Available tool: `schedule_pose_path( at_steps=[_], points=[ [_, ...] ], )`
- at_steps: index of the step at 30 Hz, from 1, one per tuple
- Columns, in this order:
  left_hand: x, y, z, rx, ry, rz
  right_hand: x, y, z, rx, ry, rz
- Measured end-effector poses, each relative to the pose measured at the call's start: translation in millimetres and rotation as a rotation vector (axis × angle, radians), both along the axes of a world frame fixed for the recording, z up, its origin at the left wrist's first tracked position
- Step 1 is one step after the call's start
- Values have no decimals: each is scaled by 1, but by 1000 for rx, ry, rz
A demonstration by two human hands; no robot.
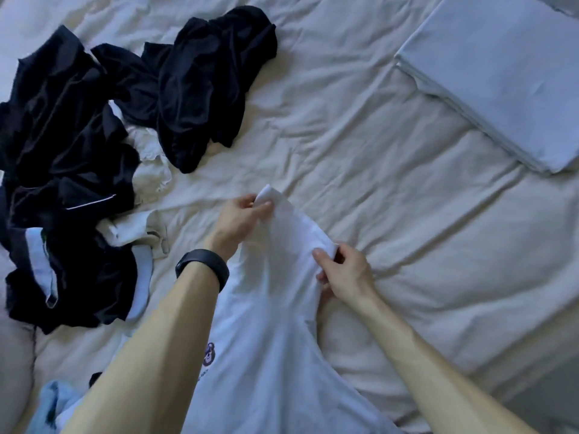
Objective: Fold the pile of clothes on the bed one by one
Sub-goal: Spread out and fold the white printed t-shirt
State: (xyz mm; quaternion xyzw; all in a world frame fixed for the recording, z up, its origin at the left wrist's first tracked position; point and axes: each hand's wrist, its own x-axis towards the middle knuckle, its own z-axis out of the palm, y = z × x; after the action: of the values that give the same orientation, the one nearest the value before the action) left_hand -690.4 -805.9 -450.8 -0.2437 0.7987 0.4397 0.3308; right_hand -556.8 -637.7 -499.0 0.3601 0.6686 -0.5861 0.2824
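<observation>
A white T-shirt [269,324] with a small dark print near its lower left hangs lifted over the bed, bunched toward its top. My left hand [241,217], with a black band on its wrist, pinches the shirt's top corner. My right hand [343,274] grips a fold of the same shirt lower and to the right. A pile of dark clothes [72,170] mixed with white and pale blue pieces lies at the left. Another black garment [203,89] lies crumpled beyond it.
The cream, wrinkled bed sheet [376,151] stretches across the view. A pale blue pillow [501,76] lies at the upper right. A light blue piece of cloth [59,399] shows at the bottom left. The bed's edge runs along the lower right.
</observation>
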Motion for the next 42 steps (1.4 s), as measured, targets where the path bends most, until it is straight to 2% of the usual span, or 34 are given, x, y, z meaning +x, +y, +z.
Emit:
schedule_pose_path(
  at_steps=[4, 8, 10, 12, 15, 17, 22, 25, 28, 31, 34, 35, 37, 39, 42],
  points=[
    [-3, 1, 4, 95, 110, -3, 20, 14, 7, 61, 195, -59],
    [5, 3, -15, -152, 63, -194, 33, 24, 0, 190, 138, 50],
    [6, 7, -21, -208, 50, -280, 31, 25, -1, 245, 106, 127],
    [4, 13, -21, -244, 117, -431, 27, 25, 3, 282, 101, 201],
    [-2, 19, -20, -421, 197, -849, 24, 23, 3, 326, 77, 254],
    [-4, 21, -19, -507, 240, -1058, 26, 22, 1, 380, 175, 265],
    [-9, 13, -3, -611, 353, -1323, 43, 14, -1, 497, 523, 303],
    [-9, 5, 2, -647, 371, -1428, 54, 15, -8, 497, 522, 325],
    [-6, 0, 0, -652, 408, -1449, 59, 17, -10, 508, 471, 324],
    [-13, 3, 9, -565, 509, -1319, 53, 23, -3, 515, 493, 256],
    [-25, 8, 28, -539, 635, -1169, 41, 35, 11, 503, 545, 85],
    [-29, 10, 32, -560, 593, -1079, 37, 38, 14, 486, 524, 33],
    [-37, 13, 32, -575, 389, -894, 28, 41, 14, 406, 358, -46],
    [-39, 19, 20, -603, 220, -886, 21, 41, 9, 344, 175, -55],
    [-35, 34, -2, -651, 219, -897, 10, 38, 4, 303, 35, -73]
  ],
)
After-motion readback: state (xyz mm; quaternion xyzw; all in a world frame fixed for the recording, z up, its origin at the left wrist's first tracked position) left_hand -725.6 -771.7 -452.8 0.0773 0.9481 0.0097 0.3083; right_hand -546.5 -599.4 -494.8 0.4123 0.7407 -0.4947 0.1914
